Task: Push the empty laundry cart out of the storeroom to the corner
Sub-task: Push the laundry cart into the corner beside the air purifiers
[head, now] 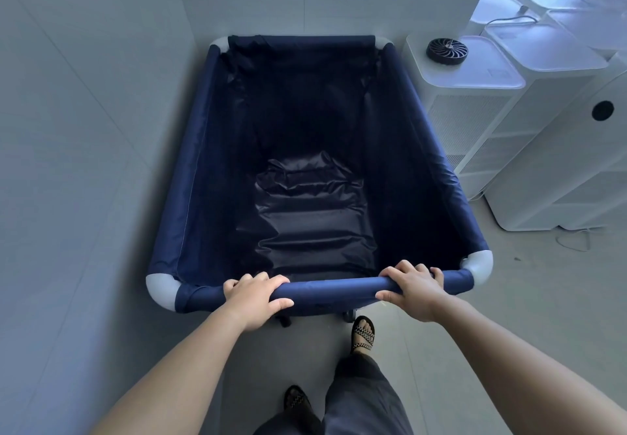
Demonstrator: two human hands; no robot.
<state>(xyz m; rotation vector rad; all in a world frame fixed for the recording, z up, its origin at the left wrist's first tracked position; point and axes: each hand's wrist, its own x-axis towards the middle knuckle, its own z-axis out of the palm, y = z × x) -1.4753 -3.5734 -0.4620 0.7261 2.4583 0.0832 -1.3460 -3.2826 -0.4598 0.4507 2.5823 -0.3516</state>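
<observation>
I am gripping the cart (305, 149) rail with both hands, left (255, 293) and right (414, 290), cart at twelve o'clock; its far corner risks scraping the wall (84, 112) at ten o'clock.

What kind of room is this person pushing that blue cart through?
Probably a utility or storage corner indoors. Bare grey walls meet just beyond the empty laundry cart, and a row of white air-purifier-like units stands on its right, one with a small black fan on top.
</observation>
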